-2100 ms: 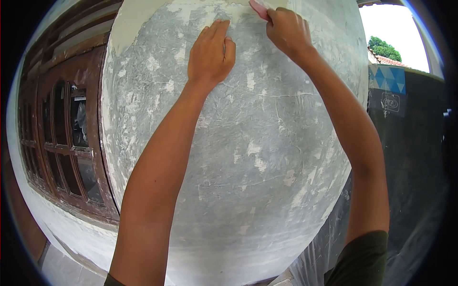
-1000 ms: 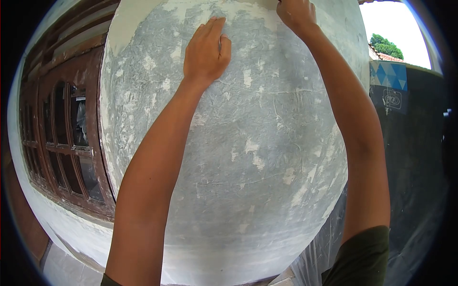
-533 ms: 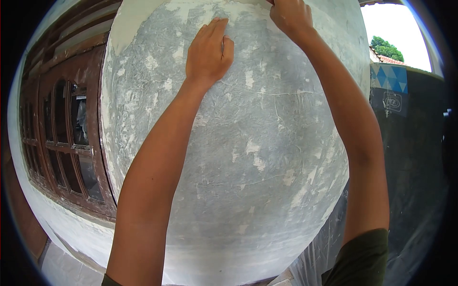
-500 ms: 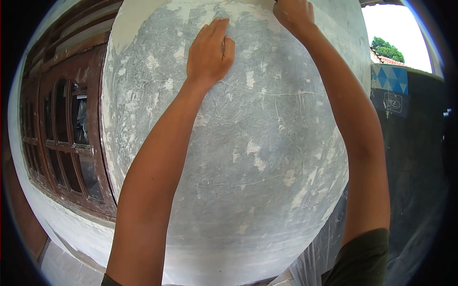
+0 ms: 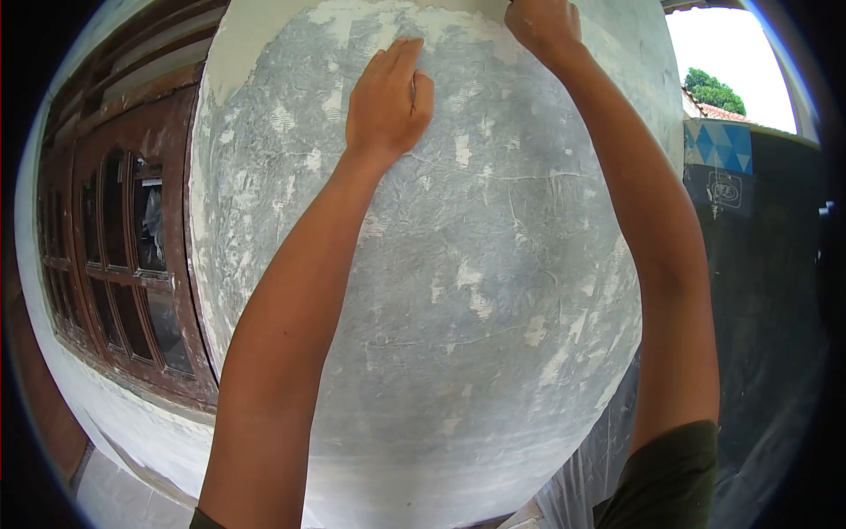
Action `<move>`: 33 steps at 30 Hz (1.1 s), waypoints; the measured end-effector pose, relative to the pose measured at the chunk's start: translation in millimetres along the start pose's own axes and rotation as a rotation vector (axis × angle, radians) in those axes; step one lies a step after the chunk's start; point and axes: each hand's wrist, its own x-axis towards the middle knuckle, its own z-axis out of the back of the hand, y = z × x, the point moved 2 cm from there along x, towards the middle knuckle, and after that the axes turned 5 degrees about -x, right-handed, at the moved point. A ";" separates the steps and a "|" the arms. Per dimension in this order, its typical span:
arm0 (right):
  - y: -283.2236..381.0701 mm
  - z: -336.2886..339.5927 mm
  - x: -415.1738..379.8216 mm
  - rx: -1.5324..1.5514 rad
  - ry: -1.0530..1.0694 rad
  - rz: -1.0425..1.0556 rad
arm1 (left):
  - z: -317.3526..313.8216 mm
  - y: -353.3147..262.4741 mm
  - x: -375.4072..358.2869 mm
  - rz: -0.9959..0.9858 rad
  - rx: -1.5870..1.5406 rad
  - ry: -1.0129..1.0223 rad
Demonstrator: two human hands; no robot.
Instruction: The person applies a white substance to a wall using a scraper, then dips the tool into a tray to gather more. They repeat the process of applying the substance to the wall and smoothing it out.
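Observation:
A grey wall [image 5: 493,291] with whitish patches, fine cracks and a rough, scraped surface fills the middle of the head view. My left hand [image 5: 388,104] lies against its upper part, fingers stretched upward and the thumb a little apart, holding nothing. Higher and to the right, my right hand [image 5: 545,28] is at the top edge of the view with its fingers curled. A small dark bit shows beside those fingers, but the picture cuts off whatever they grip. Near both hands, a smoother cream-coloured coat [image 5: 251,31] borders the grey area along the top.
On the left is a brown wooden window [image 5: 128,256] with glass panes and worn paint. A dark wall or panel [image 5: 767,247] stands on the right, with a blue-and-white patterned piece [image 5: 718,145] at its top. Clear plastic sheeting [image 5: 573,494] hangs at lower right.
Both hands stay in nearly the same places. The view has shifted very slightly.

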 end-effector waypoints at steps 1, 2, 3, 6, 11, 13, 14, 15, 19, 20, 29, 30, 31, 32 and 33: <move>-4.7 3.9 3.8 -0.050 -0.050 -0.001 | 0.1 0.2 1.1 -0.006 -0.015 0.006; -10.2 4.5 -1.8 -0.049 -0.050 -0.006 | -0.2 -0.1 1.1 -0.009 -0.015 0.010; -14.0 4.5 -9.9 0.000 -0.038 0.050 | 0.0 0.1 1.5 -0.010 -0.011 0.007; -19.5 -17.8 -31.0 -0.191 0.141 0.171 | 1.7 -3.4 1.2 -0.028 -0.005 -0.023; 16.5 29.2 -57.9 -0.031 0.130 0.124 | 0.2 -3.7 2.9 -0.078 0.015 -0.061; 6.5 36.4 -30.5 0.042 0.130 -0.048 | 0.0 -1.3 1.3 -0.005 -0.004 -0.004; 2.6 33.4 -15.3 0.093 0.170 -0.186 | 0.2 -0.8 1.0 -0.005 0.000 -0.004; -5.3 22.2 -5.0 0.096 0.170 -0.185 | 0.4 -0.9 0.8 -0.013 0.003 -0.001; -25.7 -6.4 -10.7 -0.063 0.024 0.026 | -1.6 1.5 0.5 -0.043 0.045 -0.024; -19.1 1.4 -22.1 -0.067 0.057 0.066 | -1.1 0.6 -0.3 -0.039 0.042 -0.024; -0.1 23.6 -31.1 -0.004 0.078 0.013 | -0.9 -0.5 0.9 -0.022 0.031 -0.009; -10.9 14.6 -16.6 -0.003 0.058 -0.028 | -0.5 -0.7 0.6 -0.025 0.017 -0.004; -18.2 7.6 -5.2 0.000 0.054 -0.025 | -0.2 -0.5 1.2 -0.028 0.003 -0.001; -23.7 2.6 0.8 -0.052 0.048 -0.012 | -0.5 -0.5 0.7 -0.028 0.004 0.002; -29.4 -2.6 3.8 -0.104 0.039 0.003 | -0.5 0.0 1.2 -0.029 0.010 -0.004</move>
